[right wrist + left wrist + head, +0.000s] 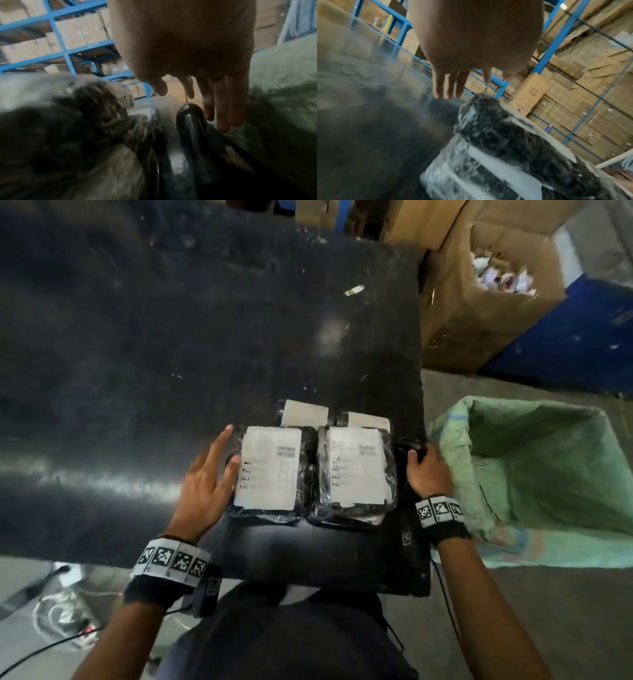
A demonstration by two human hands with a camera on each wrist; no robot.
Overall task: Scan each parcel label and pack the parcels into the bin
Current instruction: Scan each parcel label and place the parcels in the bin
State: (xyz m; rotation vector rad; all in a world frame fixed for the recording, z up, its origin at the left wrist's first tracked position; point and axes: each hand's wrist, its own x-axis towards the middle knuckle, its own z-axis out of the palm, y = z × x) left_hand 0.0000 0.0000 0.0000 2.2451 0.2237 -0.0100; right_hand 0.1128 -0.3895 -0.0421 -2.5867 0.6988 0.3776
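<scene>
Two parcels wrapped in black plastic, each with a white barcode label, lie side by side near the front right of the black table point(137, 371). They are the left parcel point(270, 470) and the right parcel point(356, 470). Two more labelled parcels point(303, 412) show behind them. My left hand point(221, 458) is spread with straight fingers, and its thumb touches the left parcel's edge point(505, 135). My right hand point(419, 458) is just right of the right parcel. Its fingers point(221, 108) are extended over a black scanner point(190, 121), not curled round it. The green bin sack point(548, 474) stands open to the right.
A large open cardboard box point(479, 302) holding paper scraps stands behind the sack, with a blue wall beside it. A small scrap point(354, 290) lies far back on the table. Cables and a wire coil lie on the floor at the lower left. Blue racks of cartons fill the background.
</scene>
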